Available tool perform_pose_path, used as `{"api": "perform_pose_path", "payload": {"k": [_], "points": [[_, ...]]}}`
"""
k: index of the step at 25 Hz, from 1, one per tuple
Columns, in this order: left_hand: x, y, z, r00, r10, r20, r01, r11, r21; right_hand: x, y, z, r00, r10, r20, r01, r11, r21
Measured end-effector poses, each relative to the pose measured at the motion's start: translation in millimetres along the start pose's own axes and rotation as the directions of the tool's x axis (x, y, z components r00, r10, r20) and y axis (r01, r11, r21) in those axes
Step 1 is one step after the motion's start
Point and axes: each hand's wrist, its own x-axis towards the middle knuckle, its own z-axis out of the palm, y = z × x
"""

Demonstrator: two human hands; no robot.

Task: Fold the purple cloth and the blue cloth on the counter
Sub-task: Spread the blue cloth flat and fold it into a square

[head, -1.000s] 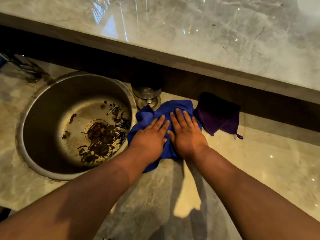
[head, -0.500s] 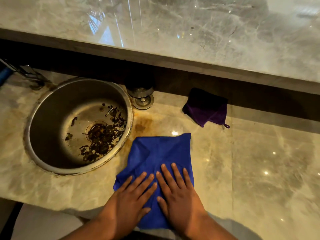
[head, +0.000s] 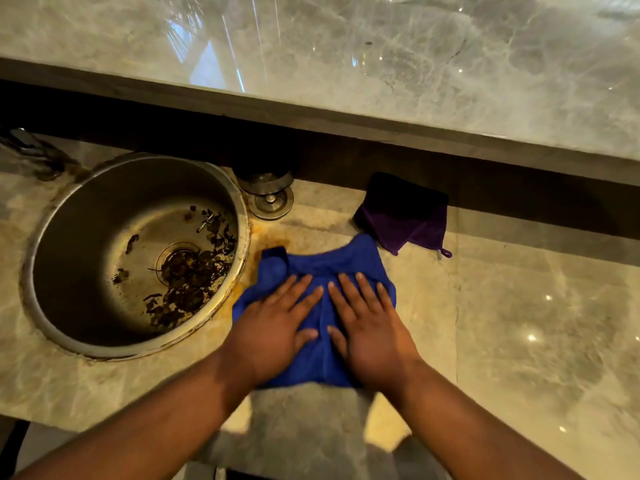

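Observation:
The blue cloth [head: 325, 265] lies bunched on the marble counter [head: 519, 323], just right of the sink. My left hand [head: 273, 327] and my right hand [head: 370, 330] press flat on it side by side, fingers spread and pointing away from me. Its far edge is rumpled, with a fold raised at the far left corner. The purple cloth [head: 405, 220] lies folded behind it, close to the dark back ledge, with a small loop at its right corner. The two cloths nearly touch.
A round steel sink [head: 69, 271] holding dark leaf debris around the drain sits at left. A metal tap base [head: 270, 199] stands behind the blue cloth. A raised marble shelf [head: 381, 64] overhangs the back. The counter's front edge runs close below my wrists.
Both hands slid the blue cloth toward me and spread it, then pushed it away again; it now lies bunched up close to the purple cloth.

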Motion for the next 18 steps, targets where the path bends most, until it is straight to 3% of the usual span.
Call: {"api": "perform_pose_path", "payload": {"k": [3,7,10,13,15,18], "points": [[67.3,-13.8,-23.2,0.996,-0.084,0.023,0.083,0.996,0.042,63.0,12.0,-23.5,0.996,0.082,-0.038,-0.081,0.996,0.027],[98.0,-17.3,-41.7,0.992,-0.109,0.070,0.106,0.993,0.045,93.9,10.7,-34.9,0.983,0.174,0.057,-0.176,0.984,0.030],[44.2,-15.1,-15.6,0.997,-0.075,-0.015,0.076,0.992,0.098,53.9,-16.7,-15.9,0.990,0.138,-0.032,-0.138,0.990,-0.003],[-27.5,-22.7,10.7,0.998,-0.018,-0.066,0.026,0.991,0.128,11.4,-55.1,7.8,0.997,0.074,0.000,-0.074,0.997,-0.011],[-73.8,-36.2,25.0,0.998,-0.008,-0.069,0.022,0.980,0.196,-10.5,-84.2,18.8,1.000,0.019,-0.007,-0.019,1.000,-0.005],[-147.4,-54.2,37.8,1.000,-0.029,0.005,0.028,0.988,0.154,-42.4,-119.0,39.1,0.992,-0.119,0.039,0.119,0.993,0.009]]}}
